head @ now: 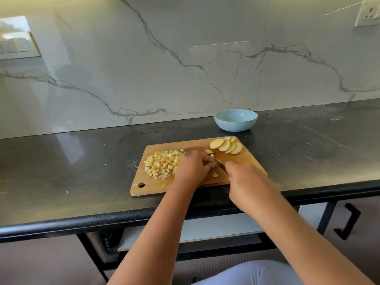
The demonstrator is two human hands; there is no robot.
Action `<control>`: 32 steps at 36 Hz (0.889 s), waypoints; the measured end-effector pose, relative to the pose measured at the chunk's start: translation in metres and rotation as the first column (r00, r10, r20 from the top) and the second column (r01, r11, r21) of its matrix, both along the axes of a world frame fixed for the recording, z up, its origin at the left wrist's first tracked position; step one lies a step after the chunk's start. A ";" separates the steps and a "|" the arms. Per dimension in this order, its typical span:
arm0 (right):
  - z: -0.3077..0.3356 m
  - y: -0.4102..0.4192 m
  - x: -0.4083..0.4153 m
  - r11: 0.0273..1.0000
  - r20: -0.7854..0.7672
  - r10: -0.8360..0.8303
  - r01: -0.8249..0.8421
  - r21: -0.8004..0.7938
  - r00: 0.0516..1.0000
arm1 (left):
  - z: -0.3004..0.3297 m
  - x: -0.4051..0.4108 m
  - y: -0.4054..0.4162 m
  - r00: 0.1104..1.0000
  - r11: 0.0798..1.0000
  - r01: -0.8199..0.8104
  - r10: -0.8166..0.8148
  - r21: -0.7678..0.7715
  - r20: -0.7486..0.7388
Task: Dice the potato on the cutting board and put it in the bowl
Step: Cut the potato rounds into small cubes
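Dark tabletop [82, 161] carries a wooden cutting board [242, 161]. On it, diced potato [162, 163] lies at 9 o'clock and slices [226, 145] at 1 o'clock. Left hand [193, 167] curls over a piece; right hand [244, 177] grips the knife [219, 163]. Blue bowl [235, 120] stands behind the board.

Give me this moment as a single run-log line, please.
stage: dicing | right hand: grips knife | left hand: holds potato piece | diced pile: board left | slices: uncut | bowl: empty
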State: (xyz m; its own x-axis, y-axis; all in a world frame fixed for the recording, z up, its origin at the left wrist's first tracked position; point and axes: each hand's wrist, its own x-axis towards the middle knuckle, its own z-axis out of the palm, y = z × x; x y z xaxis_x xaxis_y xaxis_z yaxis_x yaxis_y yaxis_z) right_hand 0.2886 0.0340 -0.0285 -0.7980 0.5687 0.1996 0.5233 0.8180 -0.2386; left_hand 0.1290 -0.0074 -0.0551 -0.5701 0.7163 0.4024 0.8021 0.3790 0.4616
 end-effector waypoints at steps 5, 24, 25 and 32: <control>0.027 0.011 0.041 0.999 0.045 -0.003 0.005 -0.044 0.999 | -0.001 0.000 -0.005 0.999 0.998 -0.040 0.040 0.040 0.006; 0.013 0.012 0.019 0.997 0.005 0.000 0.000 -0.075 1.000 | 0.000 0.003 -0.009 0.997 0.998 -0.046 0.044 0.036 0.058; 0.017 0.013 0.028 0.998 0.024 0.004 -0.002 -0.061 1.000 | 0.000 0.003 -0.010 0.997 0.998 -0.052 0.050 0.044 0.058; 0.020 0.010 0.028 0.998 -0.126 0.034 -0.027 0.055 0.991 | -0.001 0.004 -0.011 0.993 0.995 -0.090 0.087 0.037 0.083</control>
